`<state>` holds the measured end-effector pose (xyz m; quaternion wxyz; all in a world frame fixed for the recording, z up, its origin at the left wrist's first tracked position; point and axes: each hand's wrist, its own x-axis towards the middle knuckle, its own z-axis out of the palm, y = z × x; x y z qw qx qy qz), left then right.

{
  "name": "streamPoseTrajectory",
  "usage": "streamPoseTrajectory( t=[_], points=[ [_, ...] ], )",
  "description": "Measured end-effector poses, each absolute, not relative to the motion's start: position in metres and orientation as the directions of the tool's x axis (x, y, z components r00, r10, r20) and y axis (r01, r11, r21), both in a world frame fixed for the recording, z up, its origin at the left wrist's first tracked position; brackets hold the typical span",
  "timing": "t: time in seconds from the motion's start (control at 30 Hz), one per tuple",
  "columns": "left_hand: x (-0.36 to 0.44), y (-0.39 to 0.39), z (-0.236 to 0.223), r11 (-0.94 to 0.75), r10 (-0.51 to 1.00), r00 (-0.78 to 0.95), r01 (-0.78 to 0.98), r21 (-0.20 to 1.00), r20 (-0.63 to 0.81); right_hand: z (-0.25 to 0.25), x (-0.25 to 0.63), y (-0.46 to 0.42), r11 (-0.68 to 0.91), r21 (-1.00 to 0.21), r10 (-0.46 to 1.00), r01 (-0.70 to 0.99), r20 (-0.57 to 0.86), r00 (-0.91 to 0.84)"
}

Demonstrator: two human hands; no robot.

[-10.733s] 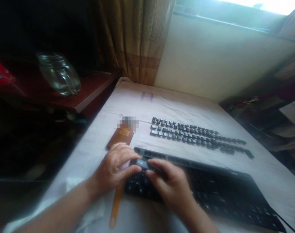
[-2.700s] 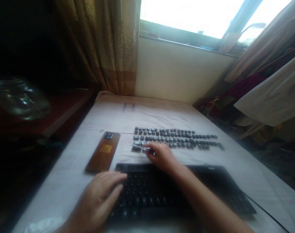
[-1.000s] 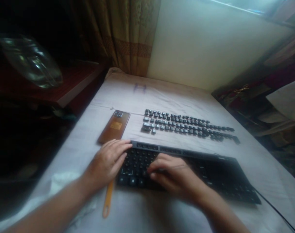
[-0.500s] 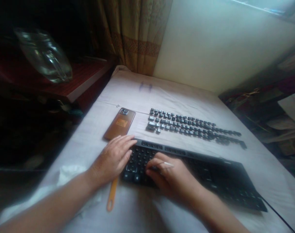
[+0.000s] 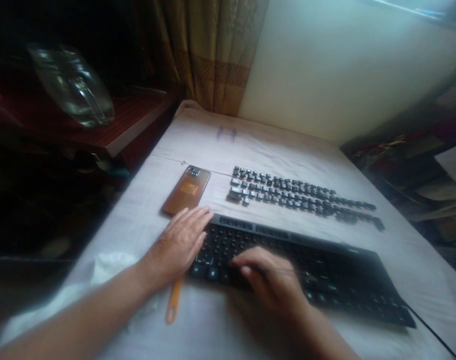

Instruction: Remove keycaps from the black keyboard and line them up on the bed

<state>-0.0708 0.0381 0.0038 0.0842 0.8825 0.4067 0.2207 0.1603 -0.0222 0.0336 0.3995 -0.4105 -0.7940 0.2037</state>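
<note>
A black keyboard (image 5: 348, 270) lies on the pale cloth, many of its keycaps off at the left and middle. Across its left end rests my left hand (image 5: 180, 242), open, fingers stretched together along the top corner. My right hand (image 5: 275, 280) is closed in a pinch over the lower left-middle keys. A thin stick-like tool (image 5: 263, 270) shows between its fingers; its tip is blurred and its kind unclear. Beyond the keyboard, loose keycaps (image 5: 284, 192) sit in rows. Under my left wrist an orange handle (image 5: 172, 302) with a hole in its end sticks out.
A brown phone (image 5: 186, 192) lies face down behind my left hand. White crumpled cloth (image 5: 113, 265) is under my left forearm. A glass jug (image 5: 75, 87) stands on a dark wooden shelf (image 5: 133, 125) at the left. The keyboard's cable (image 5: 432, 332) runs off to the right.
Earlier both hands held a keycap, then my right hand reached to the keycap rows. Since then it has come back over the keyboard with the thin tool, shifting slightly right and down. Left hand stays.
</note>
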Motion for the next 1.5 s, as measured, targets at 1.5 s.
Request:
streamPoseTrajectory(
  t=[1.5],
  points=[
    [-0.065,0.028,0.029,-0.446,0.762,0.595,0.194,0.873,0.257,0.048,0.141,-0.021,0.631,-0.576,0.761,0.520,0.590,-0.269]
  ],
)
